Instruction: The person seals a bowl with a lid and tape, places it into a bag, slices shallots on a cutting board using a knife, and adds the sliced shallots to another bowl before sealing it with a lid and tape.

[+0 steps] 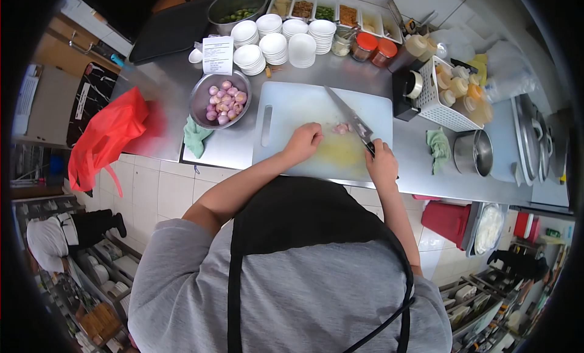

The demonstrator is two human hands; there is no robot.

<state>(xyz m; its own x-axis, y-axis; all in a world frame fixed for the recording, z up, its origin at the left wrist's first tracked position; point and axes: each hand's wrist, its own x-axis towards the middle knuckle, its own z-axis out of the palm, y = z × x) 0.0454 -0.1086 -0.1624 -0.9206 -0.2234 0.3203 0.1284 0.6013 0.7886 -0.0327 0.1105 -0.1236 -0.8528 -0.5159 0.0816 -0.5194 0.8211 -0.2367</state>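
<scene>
A white cutting board [292,100] lies on the steel counter, with a yellowish wet patch on it. My right hand [382,163] is wrapped round the black handle of a large knife [348,113], whose blade points up and left across the board. Left of the blade, a few small pinkish shallot pieces [342,128] lie on the board. Over the board's left part is my left hand [303,141], its fingers curled together; whatever they may hold is hidden. Beyond the board's upper left corner, a steel bowl [196,105] holds several peeled shallots [226,102].
Stacked white dishes [272,46], red-lidded jars [365,46] and food trays stand behind the board. A basket of bottles [447,113] and a steel pot [472,153] are at right. Green cloths flank the board. A red bag [109,137] hangs at left. A person [52,240] is at far left.
</scene>
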